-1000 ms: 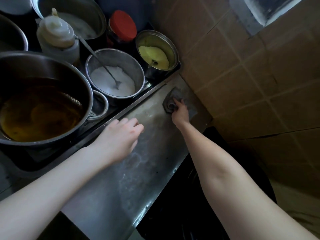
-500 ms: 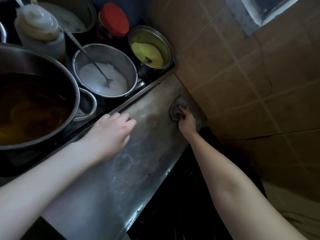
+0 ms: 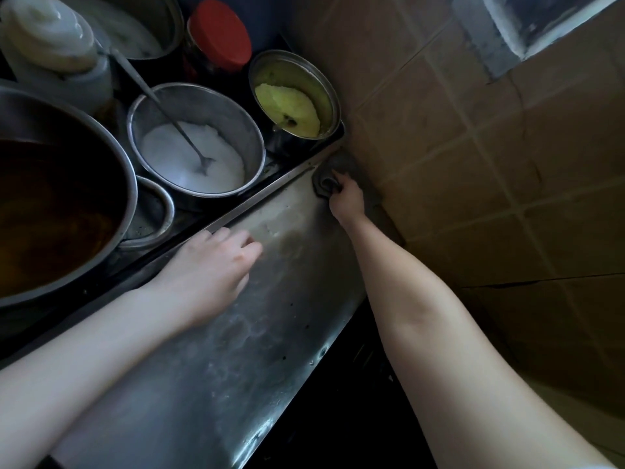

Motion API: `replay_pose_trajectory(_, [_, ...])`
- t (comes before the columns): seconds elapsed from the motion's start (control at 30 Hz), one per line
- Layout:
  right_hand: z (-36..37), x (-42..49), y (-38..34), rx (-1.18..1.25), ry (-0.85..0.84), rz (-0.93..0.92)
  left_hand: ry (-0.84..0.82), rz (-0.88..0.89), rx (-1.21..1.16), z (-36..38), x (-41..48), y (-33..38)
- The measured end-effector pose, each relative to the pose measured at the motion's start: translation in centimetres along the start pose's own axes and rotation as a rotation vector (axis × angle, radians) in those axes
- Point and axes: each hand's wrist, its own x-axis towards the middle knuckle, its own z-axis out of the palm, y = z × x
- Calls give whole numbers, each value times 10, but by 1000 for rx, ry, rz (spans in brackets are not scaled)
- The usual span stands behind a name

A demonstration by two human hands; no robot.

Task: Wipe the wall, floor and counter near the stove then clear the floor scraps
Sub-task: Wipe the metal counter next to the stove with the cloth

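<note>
Nearest, we are resting our left hand (image 3: 209, 265), fingers loose and empty, on the steel worktop (image 3: 253, 367). Farther along, our right hand (image 3: 348, 201) is gripping a dark cloth (image 3: 323, 184), pressing it into the corner against the tiled wall (image 3: 473, 147). Just beyond, an open pot (image 3: 297, 72) of yellow paste is sitting, so with a hard swipe we are risking flicking grime into it.
</note>
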Motion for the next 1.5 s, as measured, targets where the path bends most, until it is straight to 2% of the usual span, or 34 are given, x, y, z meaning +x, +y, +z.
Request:
replay_pose_trajectory(0.23, [14, -31, 0, -7, -10, -213, -27, 9, -6, -2, -6, -1])
replay_pose_trajectory(0.4, [18, -66, 28, -25, -109, -304, -47, 17, 7, -8, -6, -3])
replay_pose_trajectory(0.53, [11, -74, 53, -4, -73, -248, -50, 25, 37, -10, -6, -3])
replay_pose_trajectory(0.83, [-16, -57, 90, 47, 54, 4, -66, 24, 23, -11, -4, -6])
replay_pose_trajectory(0.93, [-25, -33, 80, 24, 42, 112, -69, 30, 24, -12, -5, -7])
replay_pose_trajectory(1.13, [-9, 3, 32, -30, 46, 179, -94, 14, 32, -13, -12, -11])
replay_pose_trajectory(1.33, [9, 6, -4, -70, 22, -9, -123, 15, 44, -15, -19, -12])
replay_pose_trajectory(1.5, [25, -27, -11, -50, -15, -158, -94, 8, 63, -23, -23, -8])
